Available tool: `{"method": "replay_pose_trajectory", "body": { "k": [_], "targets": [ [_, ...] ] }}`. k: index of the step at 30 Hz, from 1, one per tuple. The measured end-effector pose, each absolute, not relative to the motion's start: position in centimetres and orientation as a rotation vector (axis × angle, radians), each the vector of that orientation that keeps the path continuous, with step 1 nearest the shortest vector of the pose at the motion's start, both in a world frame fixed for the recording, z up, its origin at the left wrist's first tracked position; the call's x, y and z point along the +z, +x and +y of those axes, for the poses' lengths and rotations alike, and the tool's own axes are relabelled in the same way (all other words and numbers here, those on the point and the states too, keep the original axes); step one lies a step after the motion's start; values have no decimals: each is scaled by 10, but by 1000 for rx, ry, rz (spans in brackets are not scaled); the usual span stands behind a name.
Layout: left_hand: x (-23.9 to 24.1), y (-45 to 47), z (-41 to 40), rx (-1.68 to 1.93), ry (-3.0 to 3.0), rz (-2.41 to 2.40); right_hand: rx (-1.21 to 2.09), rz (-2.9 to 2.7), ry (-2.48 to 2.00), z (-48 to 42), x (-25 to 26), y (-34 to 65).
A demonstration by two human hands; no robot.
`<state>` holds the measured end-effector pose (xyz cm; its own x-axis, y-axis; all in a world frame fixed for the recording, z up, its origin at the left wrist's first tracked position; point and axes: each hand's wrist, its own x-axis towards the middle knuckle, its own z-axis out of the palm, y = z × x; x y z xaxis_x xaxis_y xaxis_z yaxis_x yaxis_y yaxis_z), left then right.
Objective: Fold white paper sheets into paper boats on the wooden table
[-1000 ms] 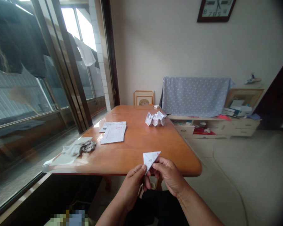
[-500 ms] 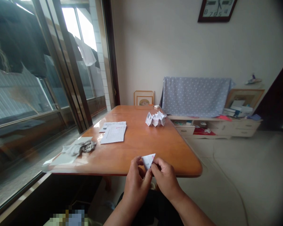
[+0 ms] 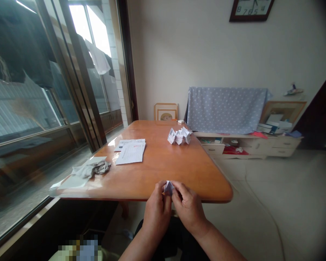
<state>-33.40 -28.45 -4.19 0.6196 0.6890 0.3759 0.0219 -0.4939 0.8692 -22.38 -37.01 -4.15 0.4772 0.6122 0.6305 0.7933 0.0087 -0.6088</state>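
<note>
A small folded piece of white paper (image 3: 168, 188) is pinched between both hands, just at the near edge of the wooden table (image 3: 157, 170). My left hand (image 3: 159, 206) grips its left side with thumb and fingers. On its other side, my right hand (image 3: 188, 206) closes on the paper as well. The fingers hide much of the piece; a peaked, partly opened shape shows above them. Farther back on the table stand several folded paper pieces (image 3: 178, 136), grouped together in pointed shapes.
Printed sheets (image 3: 130, 152) lie on the table's left half. A crumpled grey cloth (image 3: 91, 169) rests near the left edge on a pale sheet. At the far end is a small white box (image 3: 180, 121). Beyond stands a low white cabinet (image 3: 252, 148) under a dotted blue cloth (image 3: 225, 108).
The paper has turned from a flat triangle to a narrower, peaked shape, and both hands have come closer together around it. The view has tilted slightly downward.
</note>
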Motion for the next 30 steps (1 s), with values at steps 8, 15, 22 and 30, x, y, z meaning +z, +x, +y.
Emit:
{"method": "replay_pose_trajectory", "body": {
  "k": [8, 15, 22, 30],
  "targets": [
    [-46, -331, -273, 875, 1549, 502, -80, -1143, -1552, -373, -52, -214],
    [-50, -335, -272, 980, 1718, 503, 479, -739, -1375, -374, -41, -219],
    [-47, -335, -276, 951, 1748, 486, 782, -635, -1329, -374, -36, -220],
    [-30, -340, -273, 641, 1274, 386, 729, -653, -1355, -376, -34, -217]
  ]
}}
